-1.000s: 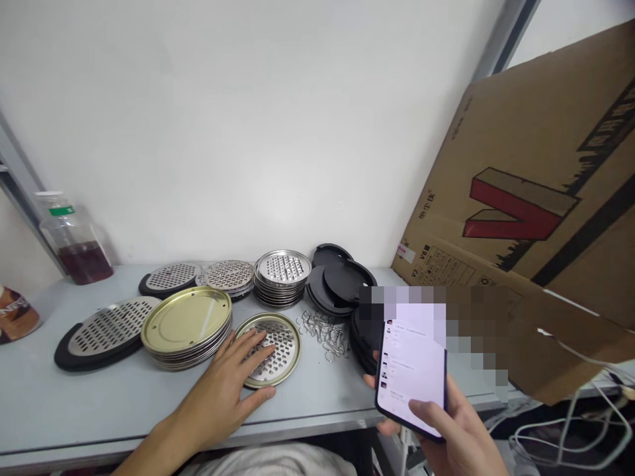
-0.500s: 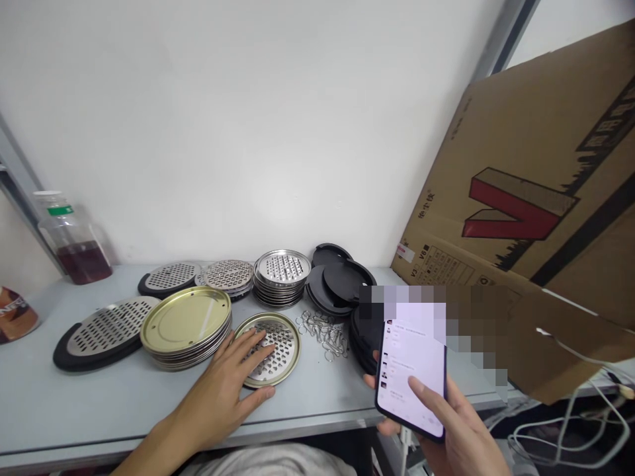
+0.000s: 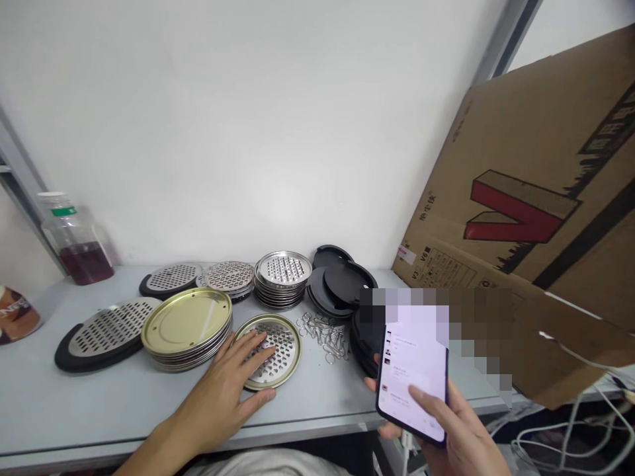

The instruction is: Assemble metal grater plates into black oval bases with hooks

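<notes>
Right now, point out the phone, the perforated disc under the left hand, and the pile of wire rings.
phone (image 3: 411, 377): head view, on its lit screen.
perforated disc (image 3: 280, 340): head view, on its holed middle.
pile of wire rings (image 3: 325, 330): head view, on the heap's centre.

A grey table (image 3: 74, 410) stands against a plain white wall (image 3: 238, 119).

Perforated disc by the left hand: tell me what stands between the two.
Nothing does. The left hand already lies flat on the perforated disc, fingers spread over its holes. The right hand holds a phone, apart from it.
</notes>
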A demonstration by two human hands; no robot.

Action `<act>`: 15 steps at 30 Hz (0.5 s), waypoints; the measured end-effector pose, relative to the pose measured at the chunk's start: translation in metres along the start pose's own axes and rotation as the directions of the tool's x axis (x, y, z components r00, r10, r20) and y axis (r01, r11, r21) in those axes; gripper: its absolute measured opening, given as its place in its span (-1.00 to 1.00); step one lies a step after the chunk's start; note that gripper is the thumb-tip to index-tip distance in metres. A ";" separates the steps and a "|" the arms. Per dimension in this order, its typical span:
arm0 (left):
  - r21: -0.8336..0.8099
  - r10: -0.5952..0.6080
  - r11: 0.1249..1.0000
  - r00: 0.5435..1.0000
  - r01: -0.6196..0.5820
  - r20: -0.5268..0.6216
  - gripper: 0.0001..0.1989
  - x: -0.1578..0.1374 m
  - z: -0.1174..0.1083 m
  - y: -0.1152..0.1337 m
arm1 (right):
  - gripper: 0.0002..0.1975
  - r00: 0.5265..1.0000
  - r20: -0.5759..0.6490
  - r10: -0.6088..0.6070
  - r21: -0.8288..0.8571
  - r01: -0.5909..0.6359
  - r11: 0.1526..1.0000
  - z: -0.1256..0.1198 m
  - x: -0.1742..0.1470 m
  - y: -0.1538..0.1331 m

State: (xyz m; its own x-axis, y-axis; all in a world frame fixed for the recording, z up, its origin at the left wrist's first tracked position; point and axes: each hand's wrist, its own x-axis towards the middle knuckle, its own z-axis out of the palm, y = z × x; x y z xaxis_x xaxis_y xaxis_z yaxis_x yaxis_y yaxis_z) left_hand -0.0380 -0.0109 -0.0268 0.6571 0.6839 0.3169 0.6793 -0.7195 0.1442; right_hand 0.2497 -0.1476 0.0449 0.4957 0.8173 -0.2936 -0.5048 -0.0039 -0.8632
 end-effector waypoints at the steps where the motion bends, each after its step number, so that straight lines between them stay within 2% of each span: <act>1: 0.004 0.001 1.000 1.000 -0.001 -0.001 -0.44 0.000 0.000 0.000 | -0.28 1.000 -0.013 0.002 -0.016 -0.002 1.000 0.001 -0.001 -0.001; 7: 0.010 0.011 1.000 1.000 -0.011 0.013 -0.44 -0.001 -0.001 0.000 | -0.31 1.000 -0.011 -0.017 -0.048 0.016 0.999 0.005 -0.003 -0.004; 15: -0.011 0.031 0.999 1.000 -0.031 0.000 -0.43 0.001 -0.003 -0.001 | -0.39 0.998 0.055 -0.023 -0.001 0.023 1.000 -0.004 0.000 0.003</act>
State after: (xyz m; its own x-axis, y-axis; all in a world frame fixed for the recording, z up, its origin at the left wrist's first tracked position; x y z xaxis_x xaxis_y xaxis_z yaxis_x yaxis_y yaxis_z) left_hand -0.0393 -0.0104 -0.0235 0.6780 0.6612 0.3211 0.6548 -0.7418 0.1448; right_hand 0.2513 -0.1498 0.0403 0.4679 0.8475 -0.2508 -0.4927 0.0145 -0.8701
